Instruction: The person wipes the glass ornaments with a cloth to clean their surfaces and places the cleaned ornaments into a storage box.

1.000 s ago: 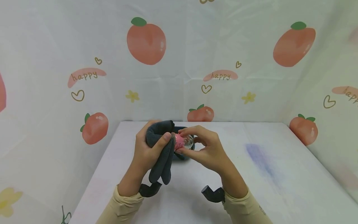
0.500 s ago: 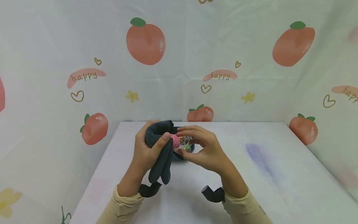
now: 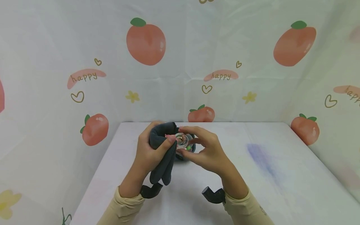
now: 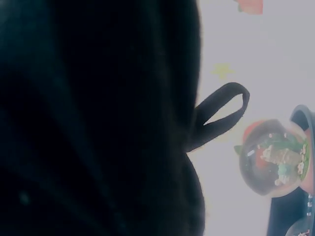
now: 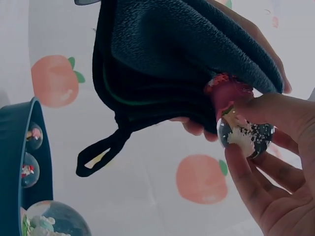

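A dark blue-grey cloth [image 3: 166, 168] with a hanging loop [image 5: 101, 155] is folded over in my left hand [image 3: 149, 151], which grips it with the thumb in front. My right hand [image 3: 209, 148] pinches a small snow globe [image 5: 246, 137] by its clear dome, between thumb and fingers. The globe's pink base [image 5: 229, 96] sits against the fold of the cloth. White flakes and a small figure show inside the dome. In the head view the dome faces the camera, and the left thumb hides most of the base. The cloth fills much of the left wrist view.
Right behind the hands stands a dark blue bin [image 5: 10, 162] on the white table [image 3: 236, 187]. A larger snow globe [image 4: 273, 157] rises above its rim, and smaller globes [image 5: 30, 169] sit inside. A curtain printed with fruit [image 3: 146, 45] hangs behind the table.
The snow globe has turned between the hands: its pink base showed plainly before, and now its dome faces the head camera. The right fingers have shifted around the dome; the left hand moved slightly.
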Motion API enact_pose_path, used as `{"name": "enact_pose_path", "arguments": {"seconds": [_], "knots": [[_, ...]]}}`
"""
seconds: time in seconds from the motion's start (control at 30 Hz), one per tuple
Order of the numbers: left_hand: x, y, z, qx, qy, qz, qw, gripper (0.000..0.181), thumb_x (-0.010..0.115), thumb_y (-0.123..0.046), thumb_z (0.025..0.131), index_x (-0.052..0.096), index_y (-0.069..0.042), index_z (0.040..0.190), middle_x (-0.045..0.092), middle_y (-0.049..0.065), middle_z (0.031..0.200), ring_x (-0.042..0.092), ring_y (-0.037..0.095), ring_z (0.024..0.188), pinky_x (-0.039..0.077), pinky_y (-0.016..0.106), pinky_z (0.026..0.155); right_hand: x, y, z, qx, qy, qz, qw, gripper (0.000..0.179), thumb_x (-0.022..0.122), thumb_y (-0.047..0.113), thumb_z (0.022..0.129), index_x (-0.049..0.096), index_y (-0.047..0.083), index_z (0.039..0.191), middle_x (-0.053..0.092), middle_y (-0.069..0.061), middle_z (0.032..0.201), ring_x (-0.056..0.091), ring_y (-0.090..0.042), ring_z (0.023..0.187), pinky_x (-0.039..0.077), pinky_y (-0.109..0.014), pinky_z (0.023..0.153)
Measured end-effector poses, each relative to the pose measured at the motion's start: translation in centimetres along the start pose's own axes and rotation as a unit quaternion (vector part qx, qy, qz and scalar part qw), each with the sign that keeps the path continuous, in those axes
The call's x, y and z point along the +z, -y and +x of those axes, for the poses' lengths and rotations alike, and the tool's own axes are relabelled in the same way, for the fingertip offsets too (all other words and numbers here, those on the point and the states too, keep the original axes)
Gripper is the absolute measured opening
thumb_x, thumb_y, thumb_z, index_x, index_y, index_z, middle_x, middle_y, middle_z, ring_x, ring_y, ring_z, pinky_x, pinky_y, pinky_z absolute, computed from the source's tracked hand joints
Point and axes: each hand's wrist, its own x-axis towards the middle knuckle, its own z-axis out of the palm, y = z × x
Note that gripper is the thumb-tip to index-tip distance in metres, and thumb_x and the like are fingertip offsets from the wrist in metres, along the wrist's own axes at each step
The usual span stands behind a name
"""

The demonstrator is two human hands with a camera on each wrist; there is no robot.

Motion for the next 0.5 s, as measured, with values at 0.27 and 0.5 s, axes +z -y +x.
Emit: {"name": "enact_pose_path", "arguments": {"seconds": [0.27, 0.5], "knots": [[0.14, -0.26, -0.02, -0.008, -0.021, 0.013, 0.9997, 0.02, 0.076, -0.018, 0.095, 0.072, -0.014, 0.114, 0.072, 0.005, 0.092, 0.072, 0.017, 0.076, 0.062, 0.031, 0.068, 0.04, 0.27, 0.1, 0.013, 0.004, 0.017, 0.9998, 0.054, 0.089, -0.009, 0.078, 0.07, 0.0, 0.128, 0.076, -0.015, 0.118, 0.073, -0.021, 0.098, 0.066, -0.031, 0.072], [0.16, -0.18, -0.03, -0.014, -0.021, 0.003, 0.9997, 0.018, 0.076, -0.018, 0.095, 0.071, -0.014, 0.112, 0.072, 0.005, 0.091, 0.071, 0.018, 0.074, 0.062, 0.032, 0.066, -0.06, 0.65, -0.02, 0.064, 0.002, -0.024, 0.9977, 0.047, 0.089, 0.001, 0.084, 0.071, 0.007, 0.127, 0.079, -0.007, 0.102, 0.077, -0.019, 0.098, 0.065, -0.032, 0.069]]}}
